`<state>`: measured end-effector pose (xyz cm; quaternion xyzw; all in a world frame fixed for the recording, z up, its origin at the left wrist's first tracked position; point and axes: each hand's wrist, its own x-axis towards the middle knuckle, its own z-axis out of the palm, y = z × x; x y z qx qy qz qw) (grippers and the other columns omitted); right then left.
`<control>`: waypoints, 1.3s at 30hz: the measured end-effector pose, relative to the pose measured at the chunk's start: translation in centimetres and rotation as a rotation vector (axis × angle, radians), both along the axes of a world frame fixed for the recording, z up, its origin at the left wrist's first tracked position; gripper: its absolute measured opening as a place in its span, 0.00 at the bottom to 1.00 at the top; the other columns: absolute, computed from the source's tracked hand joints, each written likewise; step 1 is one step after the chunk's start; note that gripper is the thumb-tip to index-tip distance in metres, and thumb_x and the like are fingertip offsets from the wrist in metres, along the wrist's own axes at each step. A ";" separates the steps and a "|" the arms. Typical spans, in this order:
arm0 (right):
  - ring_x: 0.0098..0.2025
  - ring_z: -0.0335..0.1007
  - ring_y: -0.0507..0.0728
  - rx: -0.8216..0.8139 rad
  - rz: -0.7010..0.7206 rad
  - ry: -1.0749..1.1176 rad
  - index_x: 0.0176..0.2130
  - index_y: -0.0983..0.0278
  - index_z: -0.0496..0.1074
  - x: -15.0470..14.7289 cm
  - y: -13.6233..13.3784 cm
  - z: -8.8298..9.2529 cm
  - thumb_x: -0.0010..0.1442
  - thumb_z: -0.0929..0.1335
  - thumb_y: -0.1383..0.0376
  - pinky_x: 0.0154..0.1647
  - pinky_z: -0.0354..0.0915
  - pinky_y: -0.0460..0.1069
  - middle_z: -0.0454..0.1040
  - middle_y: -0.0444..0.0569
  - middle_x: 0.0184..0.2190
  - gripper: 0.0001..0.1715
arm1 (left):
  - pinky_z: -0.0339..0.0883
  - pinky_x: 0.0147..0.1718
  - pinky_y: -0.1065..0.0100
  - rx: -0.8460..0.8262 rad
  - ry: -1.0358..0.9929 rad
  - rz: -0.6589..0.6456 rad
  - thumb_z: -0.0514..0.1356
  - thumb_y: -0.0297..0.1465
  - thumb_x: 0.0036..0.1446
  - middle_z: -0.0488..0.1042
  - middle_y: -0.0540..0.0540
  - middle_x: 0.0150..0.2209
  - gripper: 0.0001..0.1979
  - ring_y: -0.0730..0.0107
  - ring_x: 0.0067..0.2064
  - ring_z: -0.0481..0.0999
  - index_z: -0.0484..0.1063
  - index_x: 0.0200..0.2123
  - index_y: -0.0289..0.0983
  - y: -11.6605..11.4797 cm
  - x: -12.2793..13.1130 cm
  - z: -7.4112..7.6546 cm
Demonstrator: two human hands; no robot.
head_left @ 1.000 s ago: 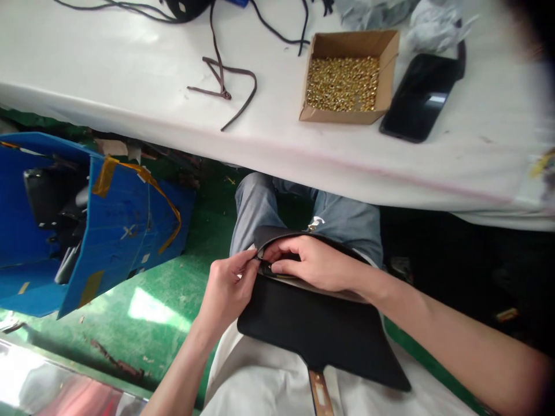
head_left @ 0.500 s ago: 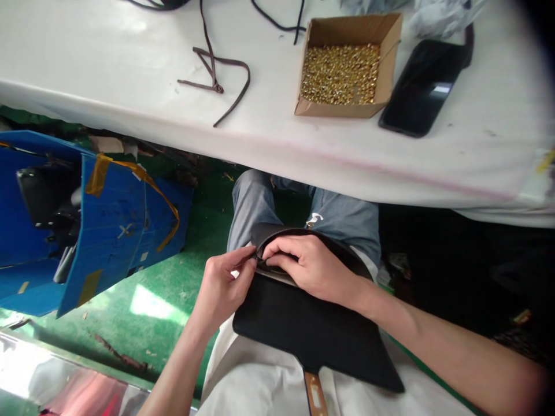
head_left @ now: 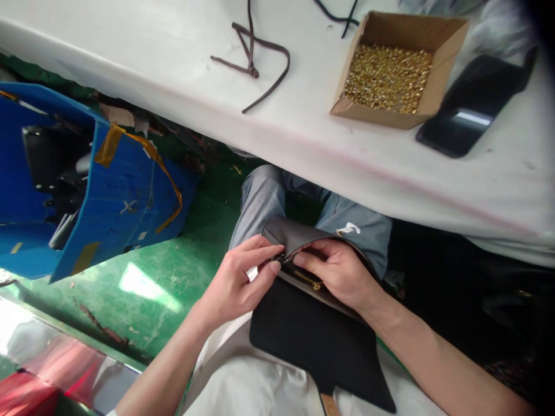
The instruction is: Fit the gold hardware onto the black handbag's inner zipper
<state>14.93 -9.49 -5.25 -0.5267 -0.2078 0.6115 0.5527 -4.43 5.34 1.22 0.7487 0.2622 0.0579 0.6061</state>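
A dark handbag [head_left: 321, 335] lies across my lap, its black flap folded down toward me and its mouth open. At the left end of the mouth, my left hand [head_left: 243, 277] pinches the bag's corner between thumb and fingers. My right hand [head_left: 342, 271] reaches into the opening, with its thumb and fingers closed on the front edge close to the left fingertips. A small dark bit shows between the two hands, too small to name. Inside the bag, a gold zipper pull [head_left: 316, 286] is visible below the right hand.
On the white-covered table [head_left: 173, 86] stand a cardboard box [head_left: 390, 119] of small gold metal pieces and a black phone [head_left: 472, 104]. Brown cord [head_left: 286, 58] lies to their left. A blue bin [head_left: 130, 190] holding black items stands on the green floor at left.
The view has shifted, so the table things sit further right. My right hand has turned and drawn back slightly from the corner, uncovering the gold zipper pull. My left hand keeps its pinch.
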 end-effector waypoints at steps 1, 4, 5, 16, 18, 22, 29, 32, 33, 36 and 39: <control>0.52 0.84 0.57 0.002 0.008 0.000 0.54 0.52 0.89 0.0 0.1 0.1 0.69 0.82 0.60 0.58 0.75 0.44 0.85 0.43 0.50 0.13 | 0.69 0.46 0.62 0.010 -0.018 0.011 0.61 0.26 0.76 0.75 0.42 0.46 0.15 0.68 0.45 0.74 0.83 0.60 0.34 -0.2 0.2 -0.1; 0.49 0.84 0.57 -0.034 0.017 -0.054 0.53 0.51 0.89 0.1 0.2 0.1 0.70 0.82 0.58 0.56 0.76 0.44 0.85 0.42 0.49 0.12 | 0.65 0.39 0.62 0.034 -0.062 0.021 0.62 0.21 0.70 0.73 0.43 0.42 0.09 0.70 0.41 0.71 0.82 0.49 0.30 -0.5 0.6 -0.3; 0.50 0.84 0.58 -0.052 0.012 -0.080 0.53 0.51 0.89 0.1 0.1 0.0 0.71 0.81 0.57 0.56 0.77 0.45 0.85 0.43 0.49 0.12 | 0.64 0.39 0.62 0.038 -0.073 0.022 0.62 0.20 0.69 0.73 0.43 0.42 0.07 0.69 0.40 0.70 0.81 0.46 0.30 -0.6 0.7 -0.4; 0.52 0.84 0.59 -0.222 0.059 -0.062 0.49 0.51 0.89 1.8 -2.1 -2.3 0.69 0.82 0.56 0.56 0.77 0.46 0.85 0.41 0.47 0.09 | 0.66 0.34 0.64 -0.040 -0.142 0.160 0.62 0.22 0.67 0.75 0.44 0.42 0.12 0.73 0.37 0.72 0.84 0.48 0.31 -1.4 0.5 -2.1; 0.54 0.84 0.62 -0.228 0.082 -0.076 0.51 0.53 0.89 1.9 -1.9 -2.3 0.68 0.83 0.56 0.57 0.77 0.48 0.85 0.43 0.47 0.12 | 0.66 0.34 0.64 -0.050 -0.146 0.182 0.62 0.21 0.66 0.75 0.45 0.41 0.12 0.73 0.37 0.71 0.85 0.48 0.30 -1.5 0.6 -2.1; 0.48 0.84 0.61 -0.232 0.091 -0.035 0.53 0.54 0.88 2.1 -1.6 -2.5 0.69 0.82 0.58 0.58 0.77 0.50 0.85 0.44 0.48 0.13 | 0.67 0.36 0.64 -0.067 -0.139 0.227 0.63 0.21 0.65 0.75 0.45 0.41 0.12 0.72 0.37 0.71 0.85 0.49 0.30 -1.6 0.5 -1.6; 0.41 0.81 0.58 -0.216 0.013 0.034 0.48 0.54 0.88 2.2 -1.9 -3.2 0.70 0.82 0.58 0.49 0.77 0.49 0.85 0.45 0.44 0.08 | 0.67 0.38 0.63 -0.091 -0.159 0.231 0.63 0.23 0.67 0.74 0.43 0.41 0.16 0.70 0.40 0.72 0.86 0.54 0.26 -1.7 0.6 -1.3; 0.51 0.82 0.63 -0.192 0.031 0.028 0.54 0.54 0.88 2.2 -1.9 -3.3 0.73 0.80 0.58 0.59 0.76 0.55 0.84 0.48 0.51 0.11 | 0.67 0.38 0.63 -0.102 -0.162 0.236 0.63 0.22 0.66 0.74 0.43 0.41 0.15 0.69 0.39 0.71 0.86 0.52 0.24 -1.7 0.7 -1.4; 0.53 0.82 0.63 -0.185 0.040 0.031 0.55 0.53 0.88 2.3 -1.8 -3.3 0.73 0.79 0.59 0.61 0.75 0.55 0.84 0.48 0.51 0.12 | 0.67 0.37 0.63 -0.108 -0.167 0.238 0.63 0.22 0.66 0.74 0.43 0.40 0.15 0.69 0.39 0.71 0.86 0.52 0.24 -1.8 0.8 -1.4; 0.49 0.83 0.60 -0.189 0.067 0.080 0.51 0.52 0.88 2.6 -1.5 -3.0 0.73 0.80 0.59 0.58 0.76 0.52 0.85 0.45 0.45 0.07 | 0.66 0.36 0.63 -0.111 -0.181 0.266 0.64 0.23 0.66 0.73 0.43 0.39 0.15 0.70 0.39 0.71 0.86 0.52 0.24 -2.2 1.1 -1.4; 0.43 0.83 0.60 -0.191 0.085 0.139 0.49 0.52 0.89 2.6 -1.0 -2.4 0.72 0.80 0.58 0.54 0.78 0.52 0.84 0.45 0.40 0.06 | 0.66 0.36 0.63 -0.093 -0.191 0.295 0.64 0.23 0.65 0.72 0.45 0.39 0.14 0.71 0.38 0.69 0.85 0.50 0.25 -2.6 1.3 -1.5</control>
